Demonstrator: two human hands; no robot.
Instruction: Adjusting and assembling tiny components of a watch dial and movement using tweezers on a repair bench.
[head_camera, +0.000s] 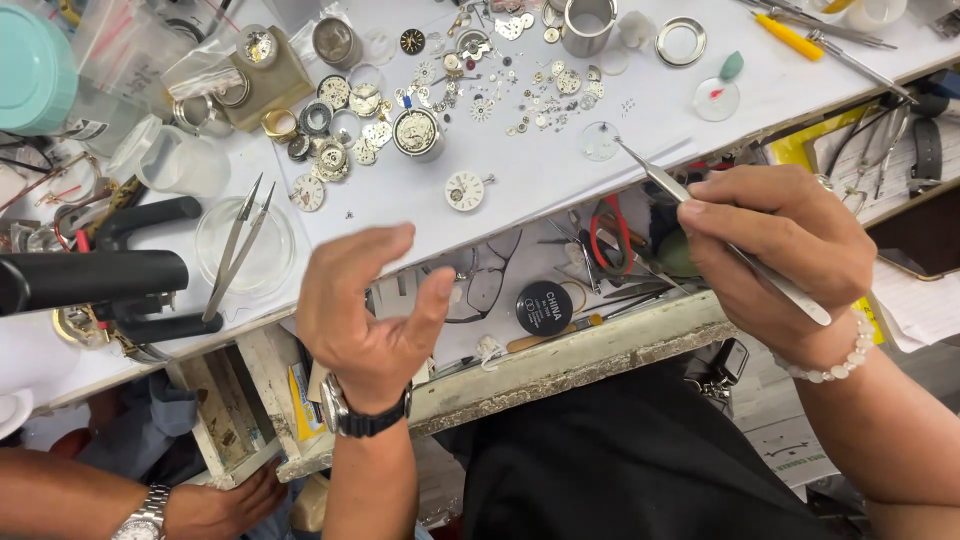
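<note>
My right hand (775, 240) grips steel tweezers (660, 180) whose tip reaches a small clear round watch crystal (598, 141) on the white bench top (560, 170). My left hand (362, 305), wearing a black wristwatch, hovers with loosely curled fingers above the open drawer (560, 300) and holds nothing. A white watch dial (465, 190) lies on the bench just beyond its fingertips. Several tiny gears, screws and watch movements (415, 132) are scattered across the middle of the bench.
A second pair of tweezers (238, 245) rests on a clear glass dish (245, 250) at the left. The drawer holds eyeglasses (485, 285), a round black tin (544, 307) and red-handled pliers (608, 235). Another person's hand (215, 510) with a metal watch shows at bottom left.
</note>
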